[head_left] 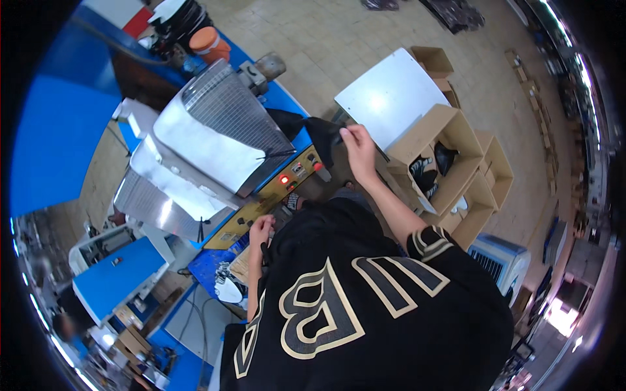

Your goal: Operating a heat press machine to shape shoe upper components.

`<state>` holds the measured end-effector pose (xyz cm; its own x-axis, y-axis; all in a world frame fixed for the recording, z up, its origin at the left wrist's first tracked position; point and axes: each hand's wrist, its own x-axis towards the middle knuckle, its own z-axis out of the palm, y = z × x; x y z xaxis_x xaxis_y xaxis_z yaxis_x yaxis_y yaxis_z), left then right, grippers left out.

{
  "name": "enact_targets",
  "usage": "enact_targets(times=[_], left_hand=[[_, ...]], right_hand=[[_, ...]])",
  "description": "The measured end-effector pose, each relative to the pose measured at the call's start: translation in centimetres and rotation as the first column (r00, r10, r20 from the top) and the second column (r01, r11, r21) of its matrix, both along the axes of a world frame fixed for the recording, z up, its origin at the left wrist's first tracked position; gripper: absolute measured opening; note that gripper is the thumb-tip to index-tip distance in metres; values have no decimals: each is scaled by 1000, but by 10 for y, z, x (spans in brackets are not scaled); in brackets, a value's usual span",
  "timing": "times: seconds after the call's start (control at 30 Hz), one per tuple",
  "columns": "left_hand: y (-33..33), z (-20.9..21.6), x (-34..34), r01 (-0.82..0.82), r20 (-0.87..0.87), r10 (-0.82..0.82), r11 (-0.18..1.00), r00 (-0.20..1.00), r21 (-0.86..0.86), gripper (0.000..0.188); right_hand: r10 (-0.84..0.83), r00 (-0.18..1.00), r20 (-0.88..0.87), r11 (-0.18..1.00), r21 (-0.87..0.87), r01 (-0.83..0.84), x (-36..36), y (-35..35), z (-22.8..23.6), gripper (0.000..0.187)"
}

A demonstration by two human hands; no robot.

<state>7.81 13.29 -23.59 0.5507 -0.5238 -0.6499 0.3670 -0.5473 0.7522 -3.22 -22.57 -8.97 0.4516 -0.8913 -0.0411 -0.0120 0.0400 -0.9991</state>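
My right hand (360, 154) is raised at the right end of the machine, thumb and fingers pinching the edge of a limp piece of black material (321, 135). The material hangs beside the machine's corner, and its far part reaches behind the mesh cover. Lower down, my left hand (262, 230) is close to the yellow control panel (295, 171), its fingers curled together. Whatever they may hold is hidden. A red light glows on that panel. Above it stand two rounded mesh-covered forms (228, 98), partly draped with white cloth (208, 150).
At the right stands a white table (393, 98). Open cardboard boxes (456, 133) are beside it, one with black shoes (445, 158) inside. An orange container (208, 43) sits behind the machine. A blue-topped machine (120, 277) is at the lower left, an air cooler (499, 260) at the lower right.
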Motion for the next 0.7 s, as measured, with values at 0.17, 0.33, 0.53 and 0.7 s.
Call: enact_targets(times=[0.17, 0.33, 0.53, 0.7], left_hand=[[-77, 88, 9, 233, 221, -194, 958, 956, -165, 48], [-112, 144, 15, 67, 123, -17, 906, 992, -418, 67], [-107, 181, 21, 0, 121, 81, 831, 989, -556, 23], [-85, 184, 16, -94, 192, 177, 921, 965, -378, 20]], right_hand=[[127, 992, 28, 980, 154, -130, -22, 13, 41, 10], [311, 908, 279, 706, 572, -418, -21, 27, 64, 7], [452, 890, 66, 708, 581, -402, -10, 39, 46, 11], [597, 784, -168, 801, 85, -592, 14, 65, 47, 37]])
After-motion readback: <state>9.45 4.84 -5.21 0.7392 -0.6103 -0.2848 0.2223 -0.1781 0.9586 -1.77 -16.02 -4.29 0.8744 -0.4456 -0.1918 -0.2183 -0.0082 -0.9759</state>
